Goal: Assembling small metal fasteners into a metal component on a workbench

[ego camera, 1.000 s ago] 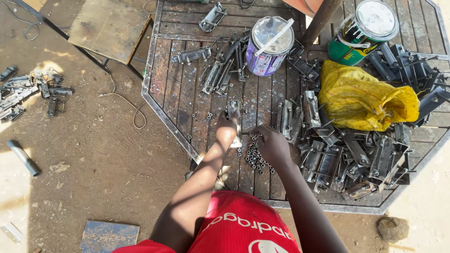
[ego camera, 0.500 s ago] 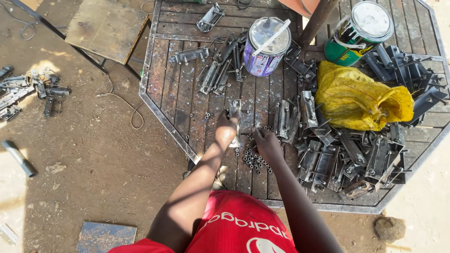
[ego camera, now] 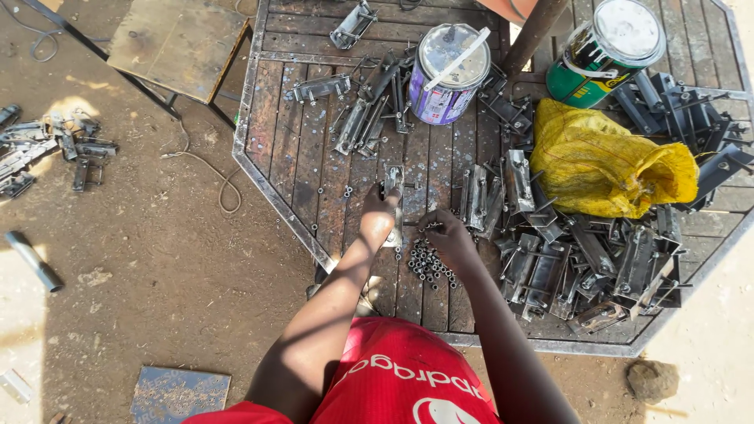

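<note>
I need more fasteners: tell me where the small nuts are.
In the head view the nuts lie in a loose pile on the table, near its front edge, just under the right hand and right of the left hand.

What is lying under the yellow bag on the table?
Grey metal brackets stick out from below the yellow bag along its lower and right edges on the slatted table. What sits beneath its middle is covered.
</note>
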